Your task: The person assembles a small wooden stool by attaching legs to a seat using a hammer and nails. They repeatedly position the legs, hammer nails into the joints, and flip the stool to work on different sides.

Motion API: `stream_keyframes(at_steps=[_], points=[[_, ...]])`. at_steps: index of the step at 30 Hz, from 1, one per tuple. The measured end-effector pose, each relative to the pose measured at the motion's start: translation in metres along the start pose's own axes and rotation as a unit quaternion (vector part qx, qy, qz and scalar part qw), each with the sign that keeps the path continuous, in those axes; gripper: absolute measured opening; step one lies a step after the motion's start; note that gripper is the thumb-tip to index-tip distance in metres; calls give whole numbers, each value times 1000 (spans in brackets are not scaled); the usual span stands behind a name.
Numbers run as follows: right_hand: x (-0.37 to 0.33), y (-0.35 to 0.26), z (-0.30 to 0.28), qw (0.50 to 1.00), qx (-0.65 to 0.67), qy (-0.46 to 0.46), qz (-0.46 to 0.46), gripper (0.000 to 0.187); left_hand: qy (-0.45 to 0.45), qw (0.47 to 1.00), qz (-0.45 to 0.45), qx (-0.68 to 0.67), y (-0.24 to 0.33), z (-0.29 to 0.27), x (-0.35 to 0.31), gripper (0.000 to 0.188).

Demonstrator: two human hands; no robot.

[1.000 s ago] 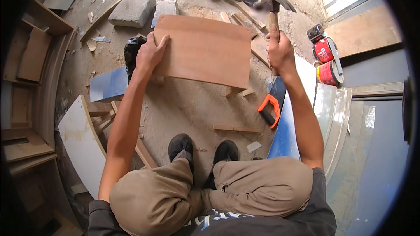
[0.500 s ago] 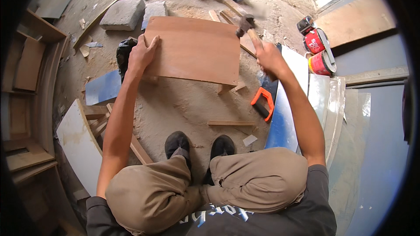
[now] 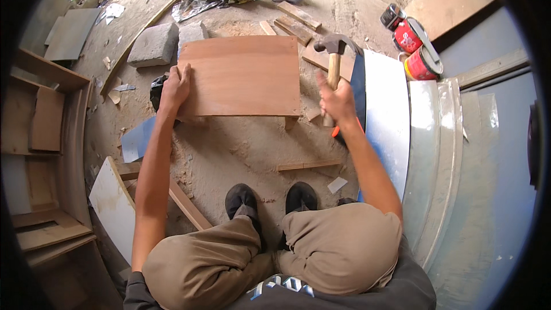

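Observation:
A reddish-brown plywood panel (image 3: 241,74) lies level in front of me, with wooden pieces under it showing at its near edge. My left hand (image 3: 175,89) grips the panel's left edge, the thumb lying on top and the other fingers partly hidden. To the right of the panel, my right hand (image 3: 337,103) is closed round the wooden handle of a claw hammer (image 3: 334,69). The hammer's metal head points away from me and stands apart from the panel. Behind my right wrist, little shows of the orange-handled saw (image 3: 336,132).
Concrete blocks (image 3: 153,45) and wood offcuts (image 3: 298,16) lie beyond the panel. White sheet (image 3: 385,115) and paint cans (image 3: 423,62) are at right. A wooden cabinet frame (image 3: 72,109) stands left, near a white board (image 3: 112,206). A wooden strip (image 3: 308,165) lies before my shoes.
The hammer has moved from the panel's right edge to the right and turned more upright. My left hand keeps its hold on the panel. The whole view has shifted slightly.

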State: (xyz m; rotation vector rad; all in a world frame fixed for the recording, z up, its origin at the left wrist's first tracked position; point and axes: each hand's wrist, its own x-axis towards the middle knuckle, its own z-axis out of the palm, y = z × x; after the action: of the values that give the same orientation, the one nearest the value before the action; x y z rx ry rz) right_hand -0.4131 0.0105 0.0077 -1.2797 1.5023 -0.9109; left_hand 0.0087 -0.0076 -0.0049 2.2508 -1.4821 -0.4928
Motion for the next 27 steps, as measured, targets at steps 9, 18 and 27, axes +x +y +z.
stream_keyframes(at_steps=[9, 18, 27], points=[[-64, 124, 69, 959, 257, 116, -22, 33, -126, 891, 387, 199, 114, 6, -82, 101], [-100, 119, 82, 984, 120, 133, 15, 34, -124, 861, 440, 224, 127, 43, -94, 110], [-74, 120, 84, 971, 194, 139, -3, 27, -219, 834, 483, 153, 185, 1, -5, 83]])
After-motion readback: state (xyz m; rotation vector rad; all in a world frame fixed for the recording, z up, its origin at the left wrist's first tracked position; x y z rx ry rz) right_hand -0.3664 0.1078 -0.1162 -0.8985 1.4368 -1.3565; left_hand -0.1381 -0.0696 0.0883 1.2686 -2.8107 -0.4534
